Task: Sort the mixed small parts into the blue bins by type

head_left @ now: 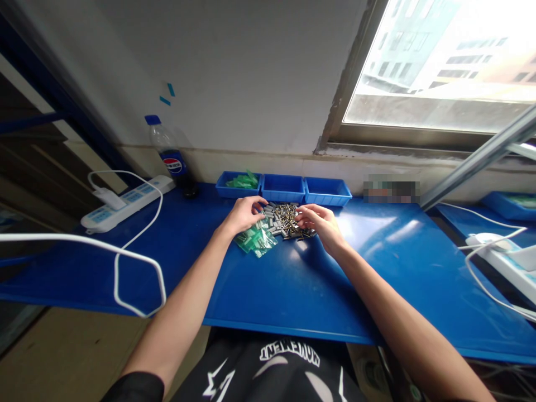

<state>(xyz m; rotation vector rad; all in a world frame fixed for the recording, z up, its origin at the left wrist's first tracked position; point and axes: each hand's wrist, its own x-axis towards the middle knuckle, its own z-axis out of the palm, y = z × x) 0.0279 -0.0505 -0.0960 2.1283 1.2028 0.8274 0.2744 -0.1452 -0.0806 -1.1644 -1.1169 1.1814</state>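
Observation:
A heap of small metal parts lies on the blue table, made of grey cylinder-like pieces and thin brass-and-dark pins. At the heap's left edge, my left hand hovers over small green-tinted clear bags, thumb and fingers apart. Metal pieces show inside these bags. My right hand is at the heap's right side, its fingers bent and its fingertips close together over the pins. Whatever those fingertips hold is too small to make out.
Behind the heap stand three blue bins: the left bin holds green bags, beside a middle bin and a right bin. A cola bottle, a power strip and a looping white cable are at left.

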